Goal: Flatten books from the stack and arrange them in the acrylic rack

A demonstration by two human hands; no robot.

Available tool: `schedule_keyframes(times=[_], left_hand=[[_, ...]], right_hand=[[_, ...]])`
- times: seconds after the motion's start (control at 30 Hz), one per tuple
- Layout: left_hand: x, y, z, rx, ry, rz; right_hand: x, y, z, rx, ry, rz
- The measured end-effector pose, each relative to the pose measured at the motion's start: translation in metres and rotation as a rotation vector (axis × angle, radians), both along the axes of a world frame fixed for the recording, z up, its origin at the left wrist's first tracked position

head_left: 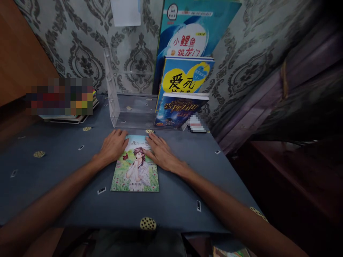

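Note:
A thin paperback book (pixel 136 167) with a drawn figure in a flowery meadow lies face up on the table. My left hand (pixel 114 144) rests palm down along its upper left edge, with the thumb side touching it. Over its upper right corner lies my right hand (pixel 163 151), fingers stretched out and thumb on the cover. Behind the book stands a clear acrylic stepped rack (pixel 114 96). On the rack's right side lean a dark blue book (pixel 179 110), a blue and yellow book (pixel 187 73) and a tall teal book (pixel 198 21), one behind another.
A stack of books (pixel 66 116), partly pixelated, sits at the back left. Near the rack's right foot is a small pixelated white item (pixel 197 123). The table (pixel 61 171) has a grey-blue cloth and meets a patterned wall. A curtain (pixel 257 85) hangs at right.

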State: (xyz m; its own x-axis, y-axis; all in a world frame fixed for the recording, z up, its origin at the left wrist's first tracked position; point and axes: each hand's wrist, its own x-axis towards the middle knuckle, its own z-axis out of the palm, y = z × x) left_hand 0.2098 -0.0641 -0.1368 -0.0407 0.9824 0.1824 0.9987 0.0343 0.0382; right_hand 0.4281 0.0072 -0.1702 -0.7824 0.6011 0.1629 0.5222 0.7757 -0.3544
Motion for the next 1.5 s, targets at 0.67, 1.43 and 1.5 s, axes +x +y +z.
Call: schedule_keyframes(times=[0.67,1.43,1.5], left_hand=[[-0.004,0.011,-0.002,-0.116,-1.813,0.298],[0.054,-0.009,0.059,0.669,-1.616,-0.054],[0.055,-0.012,0.050,0.593,-1.554,0.002]], right_hand=[[0.019,-0.034,0.004,-0.111,0.029,-0.022],[0.036,-0.026,0.043,-0.031,0.739,-0.128],[0.035,-0.026,0.039,-0.032,0.736,-0.145]])
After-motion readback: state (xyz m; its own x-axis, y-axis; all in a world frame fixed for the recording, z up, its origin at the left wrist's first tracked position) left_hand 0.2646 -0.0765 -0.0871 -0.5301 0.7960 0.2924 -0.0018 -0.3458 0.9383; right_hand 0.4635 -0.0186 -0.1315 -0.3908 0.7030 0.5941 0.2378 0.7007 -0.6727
